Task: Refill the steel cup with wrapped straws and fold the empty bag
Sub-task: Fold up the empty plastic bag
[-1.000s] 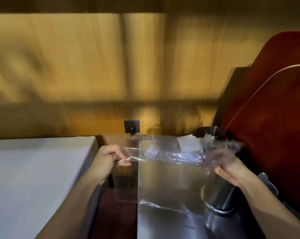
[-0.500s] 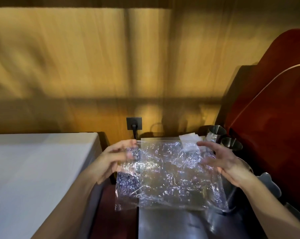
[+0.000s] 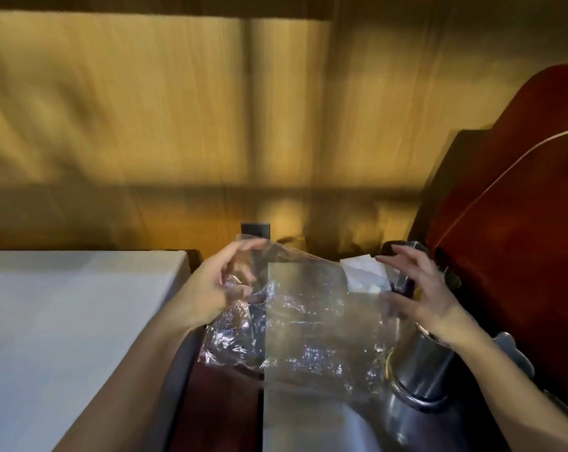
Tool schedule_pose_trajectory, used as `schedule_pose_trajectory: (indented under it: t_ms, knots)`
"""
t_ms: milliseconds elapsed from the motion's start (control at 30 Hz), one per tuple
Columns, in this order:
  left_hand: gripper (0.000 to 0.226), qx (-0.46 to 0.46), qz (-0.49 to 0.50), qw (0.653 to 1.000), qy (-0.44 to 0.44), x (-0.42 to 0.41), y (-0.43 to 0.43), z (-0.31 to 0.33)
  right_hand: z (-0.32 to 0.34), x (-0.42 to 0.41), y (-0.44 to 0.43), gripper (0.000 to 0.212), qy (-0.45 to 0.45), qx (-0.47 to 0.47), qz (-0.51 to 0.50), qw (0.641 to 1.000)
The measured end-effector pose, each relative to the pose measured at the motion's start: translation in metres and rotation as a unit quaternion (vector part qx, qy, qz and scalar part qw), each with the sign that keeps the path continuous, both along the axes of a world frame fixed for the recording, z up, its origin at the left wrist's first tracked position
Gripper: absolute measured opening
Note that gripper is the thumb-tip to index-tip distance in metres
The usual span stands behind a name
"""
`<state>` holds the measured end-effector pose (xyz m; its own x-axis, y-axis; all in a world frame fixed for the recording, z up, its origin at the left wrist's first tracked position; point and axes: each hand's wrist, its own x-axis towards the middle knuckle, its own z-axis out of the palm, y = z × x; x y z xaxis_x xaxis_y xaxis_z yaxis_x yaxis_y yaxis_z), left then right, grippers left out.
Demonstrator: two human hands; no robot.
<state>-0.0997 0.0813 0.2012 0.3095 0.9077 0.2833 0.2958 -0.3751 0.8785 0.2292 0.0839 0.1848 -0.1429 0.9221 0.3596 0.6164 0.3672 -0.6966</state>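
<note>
A clear, crinkled empty plastic bag (image 3: 295, 324) is spread in the air between my hands above a steel counter (image 3: 308, 425). My left hand (image 3: 217, 285) grips the bag's left edge between thumb and fingers. At the right edge, my right hand (image 3: 419, 295) pinches the bag with its thumb while the other fingers stay spread. The big steel cup (image 3: 419, 370) stands under my right wrist; the bag and wrist hide its mouth, so its contents do not show.
A white surface (image 3: 64, 337) fills the left. Behind the bag are a folded white paper (image 3: 364, 272), a small steel cup (image 3: 409, 252) and a wall socket (image 3: 255, 229) on a wooden wall. Dark red boards (image 3: 520, 223) rise on the right.
The bag was stretched into a thin horizontal band, then opened flat facing me. Now its left side crumples toward the middle and my hands have shifted along the edges.
</note>
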Motion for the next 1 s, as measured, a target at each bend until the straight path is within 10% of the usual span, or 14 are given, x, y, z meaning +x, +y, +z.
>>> schedule_pose_trajectory:
  t_ms: [200, 333, 533, 733, 1000]
  knots:
    - [0.076, 0.082, -0.141, 0.985, 0.060, 0.018, -0.001, 0.028, 0.029, -0.033, -0.001, 0.059, -0.045, -0.092, 0.139, 0.985]
    - [0.076, 0.124, -0.171, 0.977, 0.029, 0.028, 0.005, 0.034, 0.029, -0.051, 0.003, 0.021, 0.053, -0.164, 0.242, 0.955]
    - [0.080, -0.222, -0.146, 0.919, -0.291, -0.008, 0.023, 0.011, 0.013, -0.043, 0.007, 0.005, 0.192, -0.121, 0.178, 0.957]
    - [0.099, -0.326, -0.146, 0.845, -0.398, 0.021, 0.007, -0.045, -0.004, -0.040, 0.011, 0.018, 0.302, -0.118, 0.092, 0.942]
    - [0.032, -0.266, 0.033, 0.926, -0.266, 0.060, -0.007, -0.055, -0.016, -0.041, 0.008, 0.016, 0.373, -0.139, 0.053, 0.916]
